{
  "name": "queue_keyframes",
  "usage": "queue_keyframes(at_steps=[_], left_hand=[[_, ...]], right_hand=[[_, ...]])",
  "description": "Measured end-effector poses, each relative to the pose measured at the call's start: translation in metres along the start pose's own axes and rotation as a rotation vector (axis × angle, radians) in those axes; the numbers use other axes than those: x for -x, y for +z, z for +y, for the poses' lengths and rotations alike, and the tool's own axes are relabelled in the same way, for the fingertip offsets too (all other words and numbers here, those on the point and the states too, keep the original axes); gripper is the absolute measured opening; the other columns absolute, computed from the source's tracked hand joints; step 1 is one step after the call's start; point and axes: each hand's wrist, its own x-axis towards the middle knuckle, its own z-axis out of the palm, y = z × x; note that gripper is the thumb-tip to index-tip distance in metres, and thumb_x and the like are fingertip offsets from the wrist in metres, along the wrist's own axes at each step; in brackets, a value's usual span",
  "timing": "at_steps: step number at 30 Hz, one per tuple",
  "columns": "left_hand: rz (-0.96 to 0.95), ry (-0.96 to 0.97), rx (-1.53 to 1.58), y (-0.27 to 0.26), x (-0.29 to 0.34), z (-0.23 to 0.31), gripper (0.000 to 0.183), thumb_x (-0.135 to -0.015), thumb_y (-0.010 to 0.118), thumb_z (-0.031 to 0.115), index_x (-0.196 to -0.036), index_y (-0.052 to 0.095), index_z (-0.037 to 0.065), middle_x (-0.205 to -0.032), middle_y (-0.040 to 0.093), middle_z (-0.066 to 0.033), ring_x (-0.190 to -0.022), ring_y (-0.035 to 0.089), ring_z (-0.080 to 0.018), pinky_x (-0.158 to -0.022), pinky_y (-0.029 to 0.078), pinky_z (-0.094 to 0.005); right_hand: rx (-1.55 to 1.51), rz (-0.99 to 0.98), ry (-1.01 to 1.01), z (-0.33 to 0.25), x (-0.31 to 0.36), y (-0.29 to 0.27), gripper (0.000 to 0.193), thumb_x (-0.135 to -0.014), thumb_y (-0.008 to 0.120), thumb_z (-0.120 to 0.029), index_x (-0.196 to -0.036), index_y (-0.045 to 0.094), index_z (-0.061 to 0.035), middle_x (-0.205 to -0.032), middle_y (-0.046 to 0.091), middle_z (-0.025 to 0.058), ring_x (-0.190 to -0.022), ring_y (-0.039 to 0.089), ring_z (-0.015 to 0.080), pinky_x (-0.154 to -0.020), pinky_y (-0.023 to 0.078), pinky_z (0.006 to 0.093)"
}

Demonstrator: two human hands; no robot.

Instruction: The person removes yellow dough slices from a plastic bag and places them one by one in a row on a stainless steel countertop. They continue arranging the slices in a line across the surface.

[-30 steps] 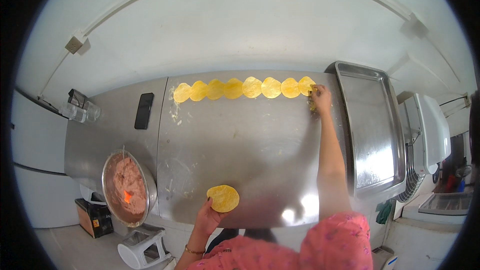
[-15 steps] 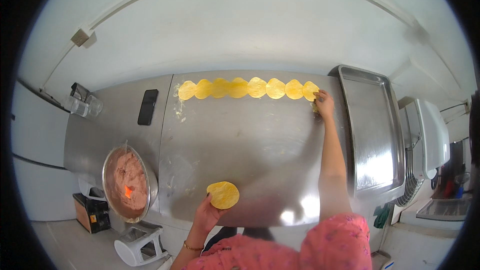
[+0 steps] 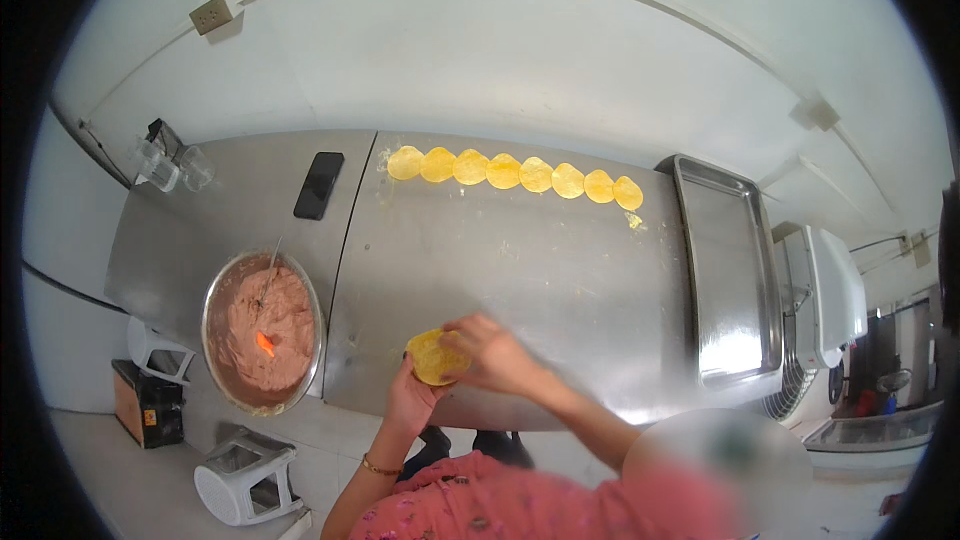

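Observation:
My left hand (image 3: 407,402) grips a small stack of thin, round yellow dough wrappers (image 3: 428,358) near the table's front edge, thumb along its left side. Over the right edge of this stack, my right hand (image 3: 500,355) bends its fingers onto the wrappers; they are slightly blurred. Whether a single wrapper is lifted off cannot be made out. Along the back of the steel table lies a row of several yellow wrappers (image 3: 503,171), edges touching or slightly overlapping. To my left stands a metal bowl (image 3: 318,340) of pink ground-meat filling (image 3: 265,325), with a utensil handle rising from it.
A deep metal tray (image 3: 685,270) lies at the table's right end, beside a white appliance (image 3: 820,290). A black phone (image 3: 319,186) and clear plastic cups (image 3: 197,168) are at the left. White stools (image 3: 245,480) stand on the floor, and a wall runs behind the table.
My right hand has left the last wrapper at the row's right end and come back to the stack in my left hand. The view has turned slightly.

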Motion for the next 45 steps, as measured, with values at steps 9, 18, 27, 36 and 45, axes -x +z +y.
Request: queue_keyframes(at_steps=[9, 18, 27, 36, 45], left_hand=[[0.003, 0.078, 0.081, -0.067, 0.055, 0.034, 0.039, -0.097, 0.032, 0.037, -0.124, 0.044, 0.011, -0.119, 0.052, -0.0028, -0.105, 0.053, -0.0159, -0.084, 0.045, -0.0331], [-0.045, 0.032, 0.088, -0.114, 0.086, 0.048, 0.037, -0.098, 0.031, 0.033, -0.123, 0.044, 0.009, -0.118, 0.053, -0.0051, -0.104, 0.053, -0.0169, -0.086, 0.045, -0.0337], [-0.129, -0.046, 0.035, -0.123, 0.075, 0.049, 0.042, -0.097, 0.031, 0.034, -0.127, 0.04, 0.006, -0.125, 0.049, -0.0092, -0.109, 0.052, -0.0219, -0.09, 0.044, -0.0356], [0.008, -0.002, -0.051, -0.096, 0.06, 0.049, 0.044, -0.096, 0.034, 0.036, -0.131, 0.036, 0.009, -0.133, 0.042, -0.011, -0.121, 0.044, -0.0305, -0.099, 0.038, -0.0484], [0.02, 0.044, -0.017, -0.069, 0.048, 0.035, 0.044, -0.096, 0.034, 0.037, -0.131, 0.037, 0.009, -0.133, 0.042, -0.0113, -0.121, 0.043, -0.0303, -0.096, 0.04, -0.0483]], right_hand=[[0.03, 0.001, 0.06, -0.093, -0.014, 0.09, 0.024, -0.072, 0.065, -0.015, -0.092, 0.061, -0.0036, -0.11, 0.056, 0.0093, -0.098, 0.055, 0.0301, -0.081, 0.048, 0.0372], [-0.015, 0.017, 0.095, -0.122, -0.008, 0.145, 0.016, -0.073, 0.062, -0.014, -0.086, 0.063, -0.0046, -0.105, 0.058, 0.0074, -0.096, 0.056, 0.0291, -0.082, 0.047, 0.038], [0.05, 0.057, 0.138, -0.117, 0.007, 0.154, 0.018, -0.076, 0.06, -0.014, -0.093, 0.064, -0.0066, -0.108, 0.057, 0.0085, -0.1, 0.055, 0.0279, -0.083, 0.047, 0.0362], [0.36, 0.32, 0.504, 0.029, -0.001, 0.073, 0.056, -0.084, 0.058, -0.032, -0.133, 0.039, -0.0139, -0.143, 0.029, 0.0087, -0.131, 0.029, 0.0293, -0.105, 0.023, 0.0532], [0.522, 0.423, 0.885, 0.198, -0.032, -0.006, 0.062, -0.085, 0.054, -0.038, -0.138, 0.032, -0.0147, -0.149, 0.017, 0.0073, -0.136, 0.019, 0.0283, -0.105, 0.017, 0.0576]])
